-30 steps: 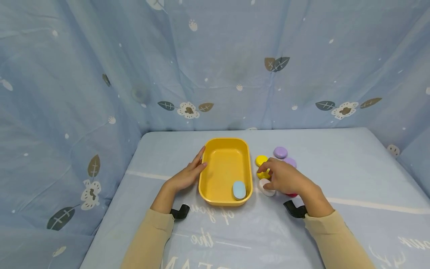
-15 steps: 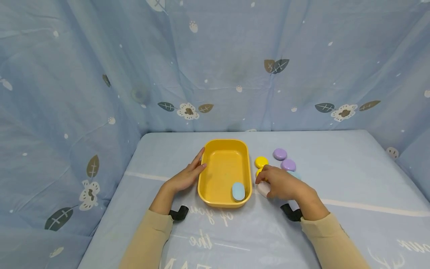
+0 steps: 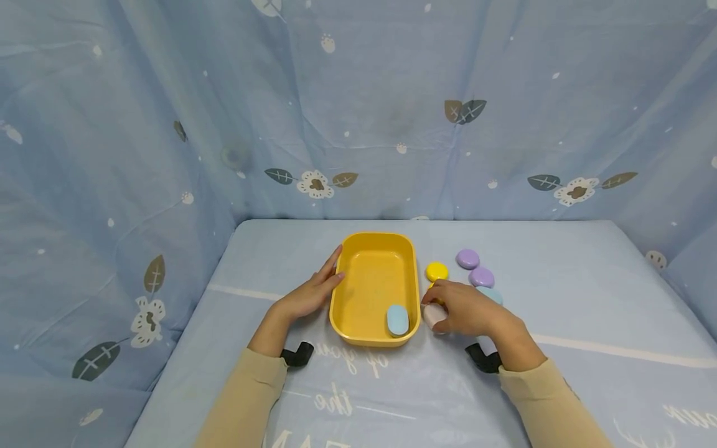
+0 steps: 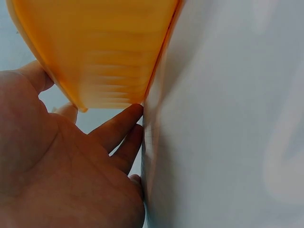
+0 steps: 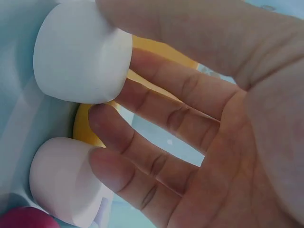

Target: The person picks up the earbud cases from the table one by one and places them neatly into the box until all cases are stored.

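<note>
Between the thumb and fingers of the right hand [image 3: 469,306] there's a white block [image 5: 76,57], pinched from opposite sides, with a pinkish block [image 5: 61,178] right by the little fingertip, can't tell if they touch. Probably light and stiff, but that smooth rounded surface could slip, so I'd grip it around the middle. Left hand [image 3: 309,295] has fingers straight and slightly apart at the yellow tray [image 3: 374,277], thumb on its rim
</note>
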The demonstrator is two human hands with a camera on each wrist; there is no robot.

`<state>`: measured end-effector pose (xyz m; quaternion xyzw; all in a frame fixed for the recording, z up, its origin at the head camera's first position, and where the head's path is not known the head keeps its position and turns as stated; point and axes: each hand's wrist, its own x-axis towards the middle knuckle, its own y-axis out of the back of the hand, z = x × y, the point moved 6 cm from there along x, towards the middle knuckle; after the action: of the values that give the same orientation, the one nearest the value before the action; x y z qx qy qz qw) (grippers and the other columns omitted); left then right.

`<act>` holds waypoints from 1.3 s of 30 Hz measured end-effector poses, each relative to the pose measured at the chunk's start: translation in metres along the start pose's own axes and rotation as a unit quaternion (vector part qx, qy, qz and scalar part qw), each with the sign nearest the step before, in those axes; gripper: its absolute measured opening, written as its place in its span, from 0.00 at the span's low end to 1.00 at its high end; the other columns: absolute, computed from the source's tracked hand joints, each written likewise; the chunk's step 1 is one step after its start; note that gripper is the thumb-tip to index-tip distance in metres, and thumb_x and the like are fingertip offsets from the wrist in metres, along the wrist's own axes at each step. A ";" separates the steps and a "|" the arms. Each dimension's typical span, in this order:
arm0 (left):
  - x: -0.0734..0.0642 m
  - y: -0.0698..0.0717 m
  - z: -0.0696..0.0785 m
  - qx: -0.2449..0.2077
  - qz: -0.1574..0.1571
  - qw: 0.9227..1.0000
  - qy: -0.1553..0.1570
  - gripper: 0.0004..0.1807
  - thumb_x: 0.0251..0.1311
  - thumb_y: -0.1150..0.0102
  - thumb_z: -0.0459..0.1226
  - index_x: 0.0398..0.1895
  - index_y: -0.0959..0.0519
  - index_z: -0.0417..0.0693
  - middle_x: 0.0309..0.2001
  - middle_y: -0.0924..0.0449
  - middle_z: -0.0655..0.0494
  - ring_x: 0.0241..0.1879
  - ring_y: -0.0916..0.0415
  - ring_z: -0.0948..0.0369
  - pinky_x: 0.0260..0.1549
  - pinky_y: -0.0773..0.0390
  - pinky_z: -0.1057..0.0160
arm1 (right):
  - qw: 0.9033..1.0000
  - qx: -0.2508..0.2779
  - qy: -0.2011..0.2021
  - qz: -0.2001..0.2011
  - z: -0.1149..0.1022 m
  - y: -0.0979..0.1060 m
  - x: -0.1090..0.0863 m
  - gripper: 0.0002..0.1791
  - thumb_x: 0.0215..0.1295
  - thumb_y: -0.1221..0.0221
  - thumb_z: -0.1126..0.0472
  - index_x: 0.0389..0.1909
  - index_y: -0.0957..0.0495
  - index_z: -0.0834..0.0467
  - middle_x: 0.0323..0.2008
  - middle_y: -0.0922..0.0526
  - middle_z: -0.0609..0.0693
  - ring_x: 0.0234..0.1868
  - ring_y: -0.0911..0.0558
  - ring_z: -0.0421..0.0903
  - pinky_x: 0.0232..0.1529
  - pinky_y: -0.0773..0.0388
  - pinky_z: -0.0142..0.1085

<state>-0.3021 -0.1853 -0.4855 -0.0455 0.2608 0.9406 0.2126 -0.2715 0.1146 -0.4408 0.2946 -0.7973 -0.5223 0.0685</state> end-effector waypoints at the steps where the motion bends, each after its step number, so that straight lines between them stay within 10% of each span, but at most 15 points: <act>1: 0.000 0.000 0.000 0.000 0.000 1.000 -0.001 0.36 0.77 0.59 0.63 0.80 0.64 0.91 0.86 0.63 0.62 0.84 0.61 0.51 0.80 0.62 0.38 | 1.000 0.004 -0.002 -0.001 0.000 0.000 0.000 0.22 0.53 0.21 0.58 0.49 0.15 0.49 0.48 0.19 0.43 0.47 0.22 0.44 0.59 0.21 0.47; 21: 0.001 0.000 -0.001 -0.003 0.000 1.000 0.015 0.36 0.75 0.59 0.65 0.79 0.64 0.94 0.86 0.63 0.63 0.85 0.62 0.51 0.79 0.65 0.33 | 1.000 0.007 -0.004 0.007 0.000 0.001 -0.001 0.28 0.52 0.21 0.55 0.55 0.17 0.51 0.55 0.16 0.47 0.53 0.22 0.48 0.63 0.23 0.52; 39: 0.002 0.000 -0.005 0.009 0.001 1.000 0.016 0.36 0.75 0.61 0.67 0.78 0.65 0.95 0.85 0.63 0.65 0.85 0.71 0.46 0.76 0.69 0.27 | 0.998 0.011 0.020 0.057 0.002 0.017 -0.005 0.29 0.54 0.23 0.53 0.57 0.17 0.55 0.42 0.21 0.45 0.36 0.24 0.41 0.38 0.24 0.34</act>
<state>-0.3045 -0.1867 -0.4899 -0.0585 0.2730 0.9375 0.2079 -0.2749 0.1241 -0.4259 0.2605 -0.8170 -0.5023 0.1109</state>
